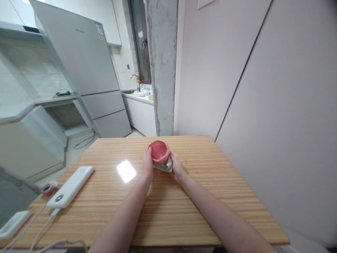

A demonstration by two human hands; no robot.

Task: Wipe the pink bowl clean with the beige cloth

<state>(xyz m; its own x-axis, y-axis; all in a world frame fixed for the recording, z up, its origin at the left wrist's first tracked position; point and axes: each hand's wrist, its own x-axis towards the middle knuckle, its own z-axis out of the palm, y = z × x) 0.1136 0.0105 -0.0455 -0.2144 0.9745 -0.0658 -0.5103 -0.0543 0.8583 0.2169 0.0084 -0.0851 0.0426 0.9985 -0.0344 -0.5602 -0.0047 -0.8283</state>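
A pink bowl (159, 152) with a wavy, petal-like rim is tilted so that its hollow faces me, near the far side of the wooden table. My left hand (147, 162) grips its left side, thumb at the rim and fingers mostly hidden behind it. At the bowl's lower right, my right hand (177, 166) is closed on a pale folded cloth (165, 166), which lies against the underside and right side of the bowl. Whether the bowl touches the table is hidden by the cloth.
On the table's (210, 189) left side lie a white power bank (72, 186) with cables, a small reddish-brown object (48, 189) and another white device (14, 223). A concrete pillar (163, 70) and a pale wall (223, 63) rise behind. A fridge (79, 52) stands back left.
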